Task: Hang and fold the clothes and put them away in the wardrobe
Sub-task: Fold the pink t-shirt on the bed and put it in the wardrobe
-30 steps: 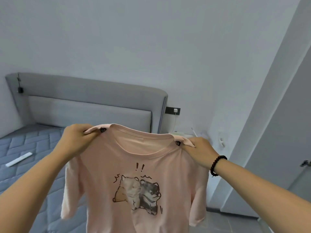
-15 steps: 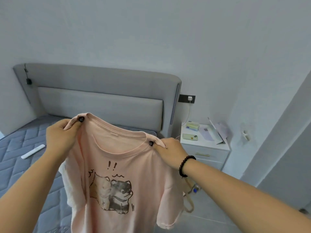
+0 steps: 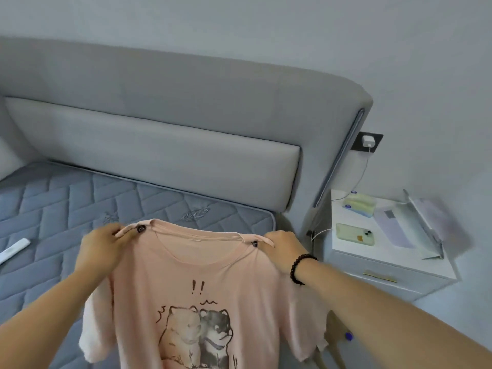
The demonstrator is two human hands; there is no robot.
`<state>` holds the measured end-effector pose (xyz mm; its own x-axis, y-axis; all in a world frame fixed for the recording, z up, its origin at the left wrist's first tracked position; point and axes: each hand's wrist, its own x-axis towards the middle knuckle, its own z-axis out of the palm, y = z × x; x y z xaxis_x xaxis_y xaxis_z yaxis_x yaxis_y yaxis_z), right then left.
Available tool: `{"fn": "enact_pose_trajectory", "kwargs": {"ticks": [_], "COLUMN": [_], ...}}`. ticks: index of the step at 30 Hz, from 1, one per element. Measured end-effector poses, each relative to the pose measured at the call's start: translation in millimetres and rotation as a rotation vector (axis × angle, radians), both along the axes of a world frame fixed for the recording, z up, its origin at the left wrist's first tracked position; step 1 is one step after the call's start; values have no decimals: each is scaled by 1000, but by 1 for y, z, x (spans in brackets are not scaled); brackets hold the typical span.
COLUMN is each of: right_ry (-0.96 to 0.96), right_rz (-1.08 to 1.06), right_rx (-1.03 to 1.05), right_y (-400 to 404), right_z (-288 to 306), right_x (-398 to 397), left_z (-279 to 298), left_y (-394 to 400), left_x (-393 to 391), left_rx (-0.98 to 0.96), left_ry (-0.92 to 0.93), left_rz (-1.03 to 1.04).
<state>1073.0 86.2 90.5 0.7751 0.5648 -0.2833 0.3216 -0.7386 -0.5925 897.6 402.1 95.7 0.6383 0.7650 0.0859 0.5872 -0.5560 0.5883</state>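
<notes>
bed [image 3: 165,209]: 1 white remote [image 3: 13,250] | nightstand [image 3: 394,265]: 1 phone [image 3: 355,234] (face down), 1 yellow pack [image 3: 359,204]

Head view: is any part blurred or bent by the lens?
Head view: the papers at right are smeared by motion blur; the headboard bows from wide-angle distortion; the shirt and both hands, left and right, stay fairly sharp; light is soft, without glare.

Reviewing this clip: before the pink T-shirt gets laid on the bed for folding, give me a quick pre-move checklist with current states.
1. Left hand grips the pink T-shirt at its shoulder: ok.
2. Right hand grips the other shoulder: ok.
3. Printed front faces the person: ok.
4. Mattress ahead is bare apart from the white remote near its left edge: ok.
5. Hem hanging free: cannot tell, out of frame.
</notes>
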Motion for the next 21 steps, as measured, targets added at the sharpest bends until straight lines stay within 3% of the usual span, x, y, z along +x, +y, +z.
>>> {"fn": "enact_pose_trajectory", "kwargs": {"ticks": [6,11,14,17,21], "right_ry": [-166,-353,-403,-258,-181], "right_rz": [-70,-239,-226,-2,172], "right_rx": [45,114,40,-4,-144], "right_y": [101,166,174,156,119], "right_z": [-85,-167,-244,-323,-392], "right_x": [154,224,199,121,10], "left_z": [-57,-143,-236,-326,-392], "left_y": [106,132,99,48,-7], "left_x": [161,238,216,142,37], "left_rx": [104,218,209,133,86], "left_ry": [-29,-157,4,309,574], "left_rz": [8,115,30,-179,-337]}}
